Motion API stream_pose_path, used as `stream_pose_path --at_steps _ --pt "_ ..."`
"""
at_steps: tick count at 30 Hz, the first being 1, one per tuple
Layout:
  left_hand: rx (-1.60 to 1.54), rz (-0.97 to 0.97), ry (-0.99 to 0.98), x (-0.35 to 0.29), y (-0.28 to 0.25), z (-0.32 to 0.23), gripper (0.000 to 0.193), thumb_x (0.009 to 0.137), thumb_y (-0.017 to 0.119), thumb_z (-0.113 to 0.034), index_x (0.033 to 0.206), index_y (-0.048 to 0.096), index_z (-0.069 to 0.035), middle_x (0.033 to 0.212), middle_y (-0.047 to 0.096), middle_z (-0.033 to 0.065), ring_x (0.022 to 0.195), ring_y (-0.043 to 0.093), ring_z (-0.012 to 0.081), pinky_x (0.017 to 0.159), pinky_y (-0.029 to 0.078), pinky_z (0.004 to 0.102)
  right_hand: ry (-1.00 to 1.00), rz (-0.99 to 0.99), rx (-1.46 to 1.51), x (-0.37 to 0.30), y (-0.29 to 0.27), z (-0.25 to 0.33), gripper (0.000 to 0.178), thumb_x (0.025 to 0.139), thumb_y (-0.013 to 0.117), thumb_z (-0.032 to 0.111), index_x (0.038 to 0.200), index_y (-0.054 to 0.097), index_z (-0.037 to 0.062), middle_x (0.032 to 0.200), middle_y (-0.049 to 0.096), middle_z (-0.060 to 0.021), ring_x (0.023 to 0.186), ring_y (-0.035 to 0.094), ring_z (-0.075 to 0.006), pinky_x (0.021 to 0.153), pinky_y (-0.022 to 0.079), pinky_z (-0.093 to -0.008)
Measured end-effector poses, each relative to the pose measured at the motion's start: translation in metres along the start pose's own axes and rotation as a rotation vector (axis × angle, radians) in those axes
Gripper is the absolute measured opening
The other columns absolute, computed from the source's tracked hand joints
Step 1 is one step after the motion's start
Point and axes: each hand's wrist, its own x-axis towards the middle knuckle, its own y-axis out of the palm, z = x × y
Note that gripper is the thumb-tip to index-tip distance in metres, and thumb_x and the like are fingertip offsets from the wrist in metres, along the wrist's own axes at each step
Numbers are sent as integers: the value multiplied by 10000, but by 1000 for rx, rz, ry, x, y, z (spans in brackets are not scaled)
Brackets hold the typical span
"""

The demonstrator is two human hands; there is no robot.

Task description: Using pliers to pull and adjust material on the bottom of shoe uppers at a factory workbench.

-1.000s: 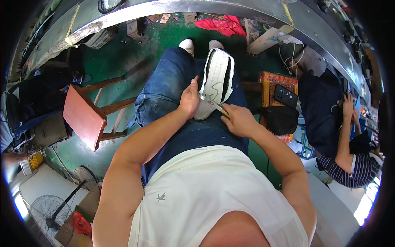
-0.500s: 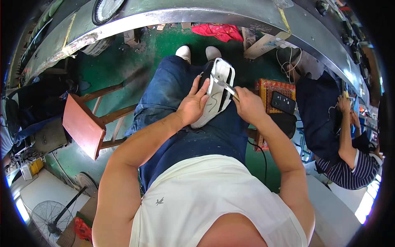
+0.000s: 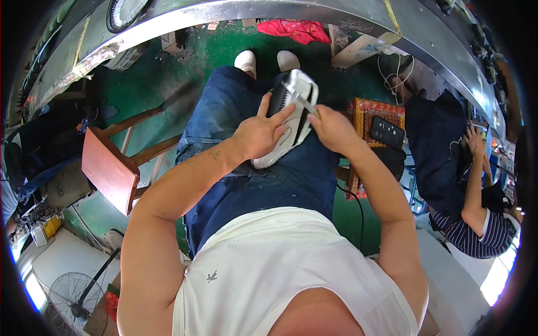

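Here's the white-and-black shoe upper (image 3: 291, 138), lying across the blue jeans (image 3: 208, 120)! Left hand (image 3: 260, 134) on top of it, fingers splayed; right hand (image 3: 334, 131) above it, fingers curled around a slim metal hand tool (image 3: 306, 105).

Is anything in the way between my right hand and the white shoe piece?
Only the metal tool your right hand grips, which reaches over the white shoe piece; nothing else visible stands between them.
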Motion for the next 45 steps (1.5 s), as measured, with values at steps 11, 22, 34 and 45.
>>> stream_pose_path --at_steps 11,22,34,45 --pt "-517 -264 -164 -32 47 24 824 934 687 -259 1569 247 26 1472 471 329 1351 519 390 1135 394 360 -67 42 159 -37 6 15 392 1045 487 359 1027 587 -19 946 665 -265 912 639 -464 801 496 -527" --pt "-218 -163 -60 -56 -65 -15 890 736 782 -55 1514 351 -19 1368 591 233 1243 615 341 1056 476 374 126 -86 553 -99 23 -7 337 1071 485 302 1064 606 -13 785 663 -109 729 651 -211 683 504 -356" --pt "-690 -192 -213 55 -84 -27 515 830 846 -287 1162 663 62 1030 735 125 863 705 197 803 563 339 162 -41 675 -104 18 3 192 987 610 208 1039 611 23 782 626 -48 724 580 -128 691 480 -307" --pt "-229 -534 41 -34 20 -14 187 962 614 -148 1068 714 -30 839 686 236 791 681 419 674 550 447 50 465 259 -53 -57 43 286 934 614 219 1062 580 -35 833 659 -209 828 684 -326 737 507 -446"
